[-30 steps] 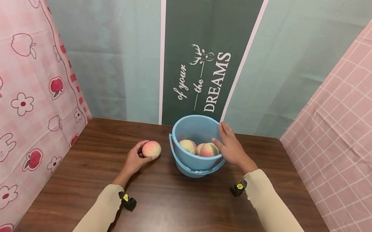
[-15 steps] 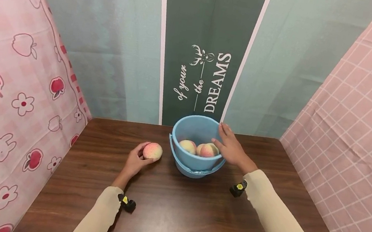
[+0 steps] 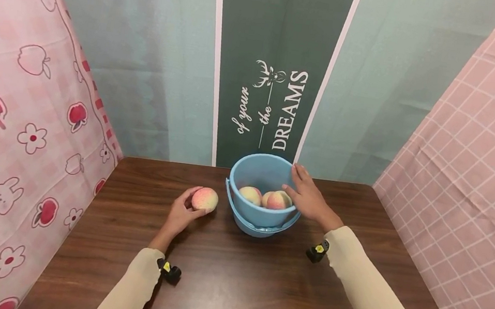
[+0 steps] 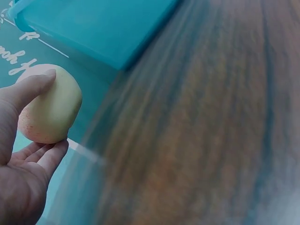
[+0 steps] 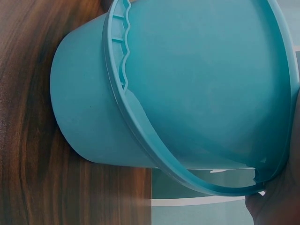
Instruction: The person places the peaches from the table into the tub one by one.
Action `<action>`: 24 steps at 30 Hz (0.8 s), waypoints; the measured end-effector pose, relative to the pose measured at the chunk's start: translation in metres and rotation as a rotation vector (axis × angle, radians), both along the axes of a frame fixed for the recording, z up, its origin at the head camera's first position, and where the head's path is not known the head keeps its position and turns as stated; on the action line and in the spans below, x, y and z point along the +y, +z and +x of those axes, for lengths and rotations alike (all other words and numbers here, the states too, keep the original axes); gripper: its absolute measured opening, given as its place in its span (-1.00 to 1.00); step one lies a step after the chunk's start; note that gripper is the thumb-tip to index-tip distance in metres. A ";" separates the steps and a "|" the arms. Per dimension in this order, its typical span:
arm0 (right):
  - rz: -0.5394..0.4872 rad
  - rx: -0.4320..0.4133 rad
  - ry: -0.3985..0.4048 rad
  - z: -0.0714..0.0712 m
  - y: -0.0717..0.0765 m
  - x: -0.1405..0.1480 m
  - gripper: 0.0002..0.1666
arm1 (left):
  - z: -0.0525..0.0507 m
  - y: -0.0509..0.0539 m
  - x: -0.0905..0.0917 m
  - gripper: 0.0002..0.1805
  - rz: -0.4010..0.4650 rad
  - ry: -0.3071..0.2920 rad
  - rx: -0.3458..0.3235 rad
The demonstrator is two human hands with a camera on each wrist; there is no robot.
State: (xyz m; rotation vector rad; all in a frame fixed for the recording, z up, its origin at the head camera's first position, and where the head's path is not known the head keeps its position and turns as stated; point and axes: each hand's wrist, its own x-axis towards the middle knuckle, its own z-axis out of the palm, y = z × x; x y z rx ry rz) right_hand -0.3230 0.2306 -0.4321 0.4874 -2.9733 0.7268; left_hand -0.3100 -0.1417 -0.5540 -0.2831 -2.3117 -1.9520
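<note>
My left hand (image 3: 180,213) holds a peach (image 3: 205,199), pale yellow with a pink blush, just left of a light blue bucket (image 3: 262,219). In the left wrist view the thumb presses one side of the peach (image 4: 58,108) while fingertips touch the underside. Several more peaches (image 3: 276,200) lie inside the upright bucket. On its right side, my right hand (image 3: 309,199) rests at the rim with fingers extended, the thumb reaching over the inside. Only part of that hand (image 5: 281,197) shows beside the bucket (image 5: 84,93) in the right wrist view.
The bucket's handle (image 3: 239,216) hangs down over its front. All of this is on a brown wooden table (image 3: 230,283). A green curtain (image 3: 287,34) with white lettering hangs behind, and pink patterned cloths (image 3: 23,146) line both sides.
The peach in my left hand has shifted slightly to the right, nearer the bucket, after a small dip. My right hand and the bucket have stayed in place.
</note>
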 end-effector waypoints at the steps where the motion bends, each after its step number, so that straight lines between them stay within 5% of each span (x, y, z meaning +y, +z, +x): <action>1: 0.000 0.000 0.000 0.000 0.000 0.000 -0.10 | 0.001 0.002 0.001 -0.20 -0.004 0.000 -0.002; 5: -0.002 -0.006 0.000 0.000 -0.001 0.001 -0.10 | -0.004 -0.004 0.005 -0.21 0.014 0.008 0.016; 24: -0.009 0.005 0.004 0.000 -0.001 0.001 -0.10 | 0.005 0.026 0.021 -0.21 0.034 -0.024 0.074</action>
